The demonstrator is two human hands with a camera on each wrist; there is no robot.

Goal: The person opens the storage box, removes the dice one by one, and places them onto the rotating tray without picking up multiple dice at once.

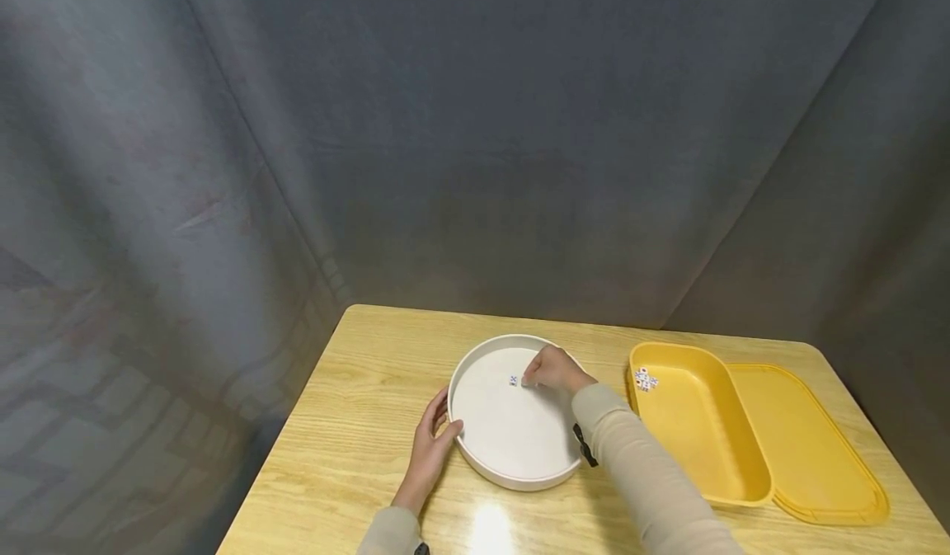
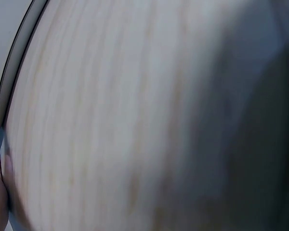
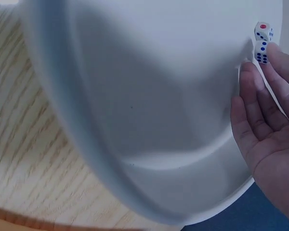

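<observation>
A round white tray (image 1: pixel 512 431) sits on the wooden worktop (image 1: pixel 356 423), and it serves as the landmark here. The left hand (image 1: pixel 430 448) rests against the tray's left rim, fingers nearly straight along the wall, steadying it and gripping nothing. The right hand (image 1: pixel 552 369) reaches over the tray's far rim into its bowl; in the right wrist view its fingers (image 3: pixel 260 101) are loosely extended, and a fingertip touches a blue-pipped die (image 3: pixel 261 52) on the tray floor, with a second die (image 3: pixel 263 32), showing a red pip, just beyond it. Whether the first die is pinched or only touched I cannot tell. To the right of the tray stands a yellow box (image 1: pixel 698 431) with its lid (image 1: pixel 809 448) lying open beside it, and a cluster of more dice (image 1: pixel 645 379) lies in the box's far-left corner. The step in hand looks like dice being set down in the tray; the next move would call for a small, clean lift of the fingers.
</observation>
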